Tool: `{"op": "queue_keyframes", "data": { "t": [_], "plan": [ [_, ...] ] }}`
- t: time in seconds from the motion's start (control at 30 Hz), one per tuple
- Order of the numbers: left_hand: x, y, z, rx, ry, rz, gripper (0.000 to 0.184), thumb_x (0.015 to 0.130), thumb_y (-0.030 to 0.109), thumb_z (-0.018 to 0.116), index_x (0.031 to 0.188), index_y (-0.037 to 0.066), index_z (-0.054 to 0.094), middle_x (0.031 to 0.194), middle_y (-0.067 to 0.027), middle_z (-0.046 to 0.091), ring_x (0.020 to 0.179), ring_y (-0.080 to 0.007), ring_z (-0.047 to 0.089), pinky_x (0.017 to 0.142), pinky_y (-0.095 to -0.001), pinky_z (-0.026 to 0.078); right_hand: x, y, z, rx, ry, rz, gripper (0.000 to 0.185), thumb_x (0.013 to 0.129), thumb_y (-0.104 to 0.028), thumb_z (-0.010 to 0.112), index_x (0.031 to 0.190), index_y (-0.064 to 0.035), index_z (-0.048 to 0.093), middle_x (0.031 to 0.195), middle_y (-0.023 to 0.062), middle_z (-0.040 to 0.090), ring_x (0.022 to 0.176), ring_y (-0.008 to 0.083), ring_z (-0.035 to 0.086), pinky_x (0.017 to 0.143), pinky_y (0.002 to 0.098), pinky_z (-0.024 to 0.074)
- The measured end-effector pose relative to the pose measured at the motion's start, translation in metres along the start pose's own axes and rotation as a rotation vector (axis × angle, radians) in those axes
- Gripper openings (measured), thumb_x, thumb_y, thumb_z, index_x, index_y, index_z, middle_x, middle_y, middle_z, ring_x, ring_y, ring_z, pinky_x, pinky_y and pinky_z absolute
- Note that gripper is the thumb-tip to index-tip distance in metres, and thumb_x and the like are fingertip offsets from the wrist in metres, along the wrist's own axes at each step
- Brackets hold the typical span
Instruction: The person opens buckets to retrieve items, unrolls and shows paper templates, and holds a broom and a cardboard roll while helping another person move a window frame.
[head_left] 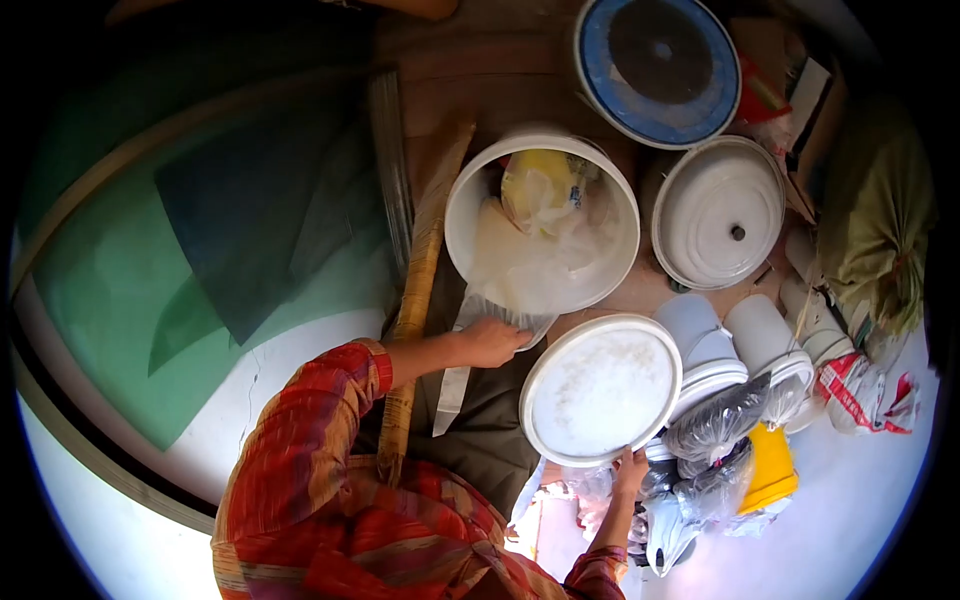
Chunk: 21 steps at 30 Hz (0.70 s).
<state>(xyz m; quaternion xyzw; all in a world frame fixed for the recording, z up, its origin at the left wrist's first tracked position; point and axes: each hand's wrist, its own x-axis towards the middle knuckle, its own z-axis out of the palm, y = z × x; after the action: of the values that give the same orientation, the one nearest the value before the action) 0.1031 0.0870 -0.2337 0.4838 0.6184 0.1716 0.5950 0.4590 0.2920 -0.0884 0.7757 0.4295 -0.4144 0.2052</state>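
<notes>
My left hand (490, 342) is closed on the gathered edge of a clear plastic bag (510, 275), which hangs over the near rim of a white bucket (624, 235). Inside that open bucket lies a yellow package (540, 185), partly covered by the cloudy plastic. My right hand (630, 470) grips the lower rim of a round white lid (600, 390), held tilted beside the bucket with its pale, smudged face toward me. Fingers behind the lid are hidden.
A blue-lidded bucket (695, 105) and a grey-lidded one (718, 210) stand behind. Small white buckets (690, 330), filled plastic bags (705, 425) and a yellow container (770, 465) crowd the right. A wooden pole (425, 260) runs alongside my left arm, near green sheeting (110, 300).
</notes>
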Motion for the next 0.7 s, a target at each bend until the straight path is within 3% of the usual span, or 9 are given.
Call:
{"op": "queue_keyframes", "data": {
  "t": [0.13, 0.37, 0.43, 0.53, 0.57, 0.63, 0.7],
  "plan": [
    [-0.002, -0.006, -0.007, -0.001, 0.132, -0.038, 0.036, 0.074, 0.009, 0.051, 0.11, 0.003, 0.05, 0.083, -0.0172, 0.06, 0.069, -0.0355, 0.06, 0.056, -0.0453, 0.048, 0.003, -0.002, 0.001, -0.018, -0.009, -0.004, 0.017, 0.087, -0.009, 0.048, 0.1, 0.0002, 0.054, 0.086, 0.0063, 0.059, 0.071, 0.0125, 0.057, 0.058, 0.0266, 0.0514],
    [-0.009, -0.014, -0.013, 0.014, 0.121, -0.092, 0.034, 0.074, 0.009, 0.052, 0.107, 0.001, 0.05, 0.08, -0.0159, 0.059, 0.069, -0.0346, 0.06, 0.058, -0.0433, 0.049, -0.006, -0.02, 0.008, -0.029, -0.003, 0.005, 0.021, 0.087, -0.008, 0.047, 0.106, -0.0007, 0.054, 0.086, 0.0046, 0.059, 0.069, 0.0107, 0.056, 0.058, 0.024, 0.0496],
    [-0.003, -0.018, -0.018, 0.013, 0.111, -0.115, 0.034, 0.074, 0.008, 0.052, 0.107, 0.002, 0.05, 0.079, -0.0158, 0.059, 0.069, -0.0345, 0.06, 0.058, -0.0428, 0.049, -0.003, -0.022, 0.012, 0.022, 0.009, -0.001, 0.016, 0.086, -0.013, 0.049, 0.1, -0.0072, 0.056, 0.081, 0.0004, 0.058, 0.066, 0.0094, 0.053, 0.055, 0.0248, 0.0473],
    [0.0, -0.021, -0.023, 0.015, 0.084, -0.092, 0.033, 0.077, 0.017, 0.055, 0.106, 0.001, 0.05, 0.082, -0.0158, 0.058, 0.073, -0.0339, 0.06, 0.062, -0.0428, 0.049, 0.001, -0.016, 0.01, 0.018, -0.008, -0.019, 0.016, 0.086, -0.013, 0.05, 0.1, -0.008, 0.056, 0.082, 0.0004, 0.058, 0.068, 0.0097, 0.054, 0.055, 0.0249, 0.0475],
    [0.001, -0.023, -0.028, 0.02, 0.061, -0.107, 0.036, 0.078, 0.024, 0.057, 0.105, 0.001, 0.05, 0.085, -0.0164, 0.058, 0.077, -0.0334, 0.059, 0.065, -0.0426, 0.048, 0.001, -0.015, 0.007, 0.008, -0.02, -0.013, 0.023, 0.087, -0.009, 0.048, 0.109, -0.003, 0.053, 0.088, 0.0044, 0.059, 0.071, 0.011, 0.055, 0.059, 0.0238, 0.049],
    [0.0, -0.007, -0.07, 0.102, 0.017, -0.215, 0.044, 0.076, 0.037, 0.061, 0.1, 0.001, 0.053, 0.092, -0.0168, 0.055, 0.088, -0.0317, 0.055, 0.074, -0.0406, 0.046, -0.003, -0.021, 0.009, 0.015, -0.005, -0.024, 0.023, 0.087, -0.009, 0.048, 0.108, -0.0025, 0.053, 0.088, 0.0047, 0.059, 0.072, 0.0115, 0.056, 0.059, 0.0243, 0.0494],
    [0.01, 0.003, -0.098, 0.132, 0.324, -0.225, 0.033, 0.077, 0.027, 0.062, 0.097, 0.001, 0.055, 0.093, -0.0154, 0.054, 0.088, -0.0309, 0.053, 0.076, -0.0388, 0.045, -0.002, -0.012, 0.006, 0.012, 0.005, -0.031, 0.02, 0.087, -0.009, 0.048, 0.104, -0.001, 0.054, 0.088, 0.0059, 0.059, 0.074, 0.0132, 0.057, 0.06, 0.0266, 0.051]
  ]
}}
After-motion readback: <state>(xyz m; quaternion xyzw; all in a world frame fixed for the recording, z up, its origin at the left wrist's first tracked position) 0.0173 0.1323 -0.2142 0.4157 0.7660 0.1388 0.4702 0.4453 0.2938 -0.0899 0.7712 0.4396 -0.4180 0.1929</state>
